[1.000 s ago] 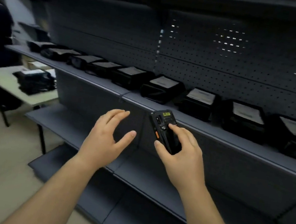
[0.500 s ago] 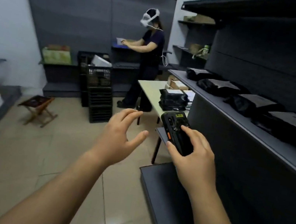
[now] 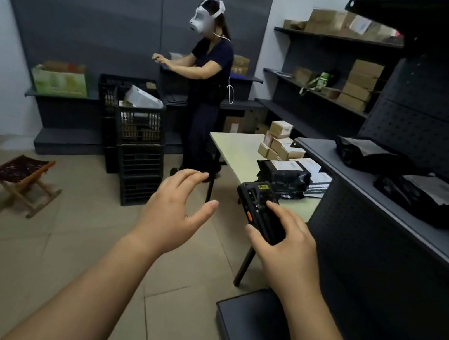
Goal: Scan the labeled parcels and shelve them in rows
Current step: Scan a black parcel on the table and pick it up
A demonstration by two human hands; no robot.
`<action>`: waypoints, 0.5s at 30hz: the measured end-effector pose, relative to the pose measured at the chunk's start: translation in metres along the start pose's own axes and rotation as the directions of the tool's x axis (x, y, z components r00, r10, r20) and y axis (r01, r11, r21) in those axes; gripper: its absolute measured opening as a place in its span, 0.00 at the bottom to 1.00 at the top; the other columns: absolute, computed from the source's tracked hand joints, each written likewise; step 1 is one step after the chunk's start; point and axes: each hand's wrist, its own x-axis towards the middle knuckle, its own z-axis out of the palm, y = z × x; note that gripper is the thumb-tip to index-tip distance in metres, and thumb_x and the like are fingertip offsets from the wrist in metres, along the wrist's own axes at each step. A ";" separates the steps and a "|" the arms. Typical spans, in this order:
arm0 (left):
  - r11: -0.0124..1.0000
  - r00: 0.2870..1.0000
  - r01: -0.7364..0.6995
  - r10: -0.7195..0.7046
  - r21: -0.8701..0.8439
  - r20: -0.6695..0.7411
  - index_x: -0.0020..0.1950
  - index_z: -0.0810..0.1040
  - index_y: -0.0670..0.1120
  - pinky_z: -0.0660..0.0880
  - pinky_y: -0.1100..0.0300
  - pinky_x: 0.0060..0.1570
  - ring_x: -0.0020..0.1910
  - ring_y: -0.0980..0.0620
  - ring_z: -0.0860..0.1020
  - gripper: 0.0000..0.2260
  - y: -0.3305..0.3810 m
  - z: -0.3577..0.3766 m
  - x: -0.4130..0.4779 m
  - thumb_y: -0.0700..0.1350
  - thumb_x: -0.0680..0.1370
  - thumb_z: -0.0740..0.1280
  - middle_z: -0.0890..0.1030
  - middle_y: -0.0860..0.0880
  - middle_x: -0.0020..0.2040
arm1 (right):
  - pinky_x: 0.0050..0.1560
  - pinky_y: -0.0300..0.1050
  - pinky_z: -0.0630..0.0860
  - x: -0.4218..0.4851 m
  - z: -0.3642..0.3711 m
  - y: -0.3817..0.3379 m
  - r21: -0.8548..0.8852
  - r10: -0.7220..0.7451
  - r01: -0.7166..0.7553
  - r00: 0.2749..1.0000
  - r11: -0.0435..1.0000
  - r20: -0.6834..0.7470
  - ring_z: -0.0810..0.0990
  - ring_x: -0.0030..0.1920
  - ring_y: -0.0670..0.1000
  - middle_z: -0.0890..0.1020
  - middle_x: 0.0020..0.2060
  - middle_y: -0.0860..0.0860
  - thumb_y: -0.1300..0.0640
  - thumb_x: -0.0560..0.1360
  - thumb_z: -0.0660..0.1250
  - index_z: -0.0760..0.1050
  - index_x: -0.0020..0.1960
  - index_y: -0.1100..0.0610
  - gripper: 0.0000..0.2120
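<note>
Since half a second ago my view has closed on the bench [image 3: 235, 148]; both hands keep their pose. Right fingers [image 3: 278, 209] curl round the scanner [image 3: 259, 204], with the index on its back and the thumb at its orange-buttoned edge. Left fingers [image 3: 190, 176] are spread and loosely bent, holding nothing. Black labelled parcels [image 3: 284, 176] sit stacked on the bench just beyond the scanner, beside small cartons [image 3: 279, 143]. Two shelved parcels [image 3: 372, 155] lie on the shelf [image 3: 356, 182] at right. A second person [image 3: 208, 79] stands by crates [image 3: 140, 139].

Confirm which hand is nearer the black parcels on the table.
Right. The right hand, gripping the scanner, sits just below the black parcels in view; the open left hand hovers farther left, over the floor.
</note>
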 end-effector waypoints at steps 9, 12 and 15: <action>0.999 0.999 0.053 -0.053 -0.008 0.003 0.69 0.73 0.52 0.67 0.57 0.69 0.68 0.57 0.69 0.28 -0.142 0.053 0.159 0.66 0.75 0.60 0.71 0.57 0.67 | 0.53 0.28 0.66 0.183 0.138 0.038 0.084 -0.014 0.013 1.000 0.996 0.003 0.69 0.53 0.33 0.73 0.54 0.36 0.47 0.71 0.75 0.76 0.65 0.46 0.24; 0.998 0.999 0.049 -0.049 0.027 -0.002 0.70 0.72 0.52 0.65 0.59 0.69 0.69 0.57 0.68 0.27 -0.179 0.055 0.215 0.65 0.75 0.61 0.70 0.58 0.68 | 0.52 0.25 0.67 0.251 0.179 0.035 0.115 -0.051 0.049 0.999 0.992 0.014 0.69 0.52 0.34 0.74 0.53 0.37 0.48 0.70 0.75 0.77 0.65 0.46 0.24; 0.997 0.998 0.064 -0.063 0.053 -0.018 0.70 0.72 0.52 0.66 0.57 0.70 0.69 0.57 0.68 0.27 -0.217 0.062 0.264 0.64 0.76 0.61 0.70 0.57 0.68 | 0.50 0.19 0.63 0.310 0.218 0.033 0.122 -0.082 0.077 0.996 0.990 0.037 0.70 0.50 0.32 0.75 0.53 0.38 0.47 0.70 0.75 0.77 0.64 0.47 0.23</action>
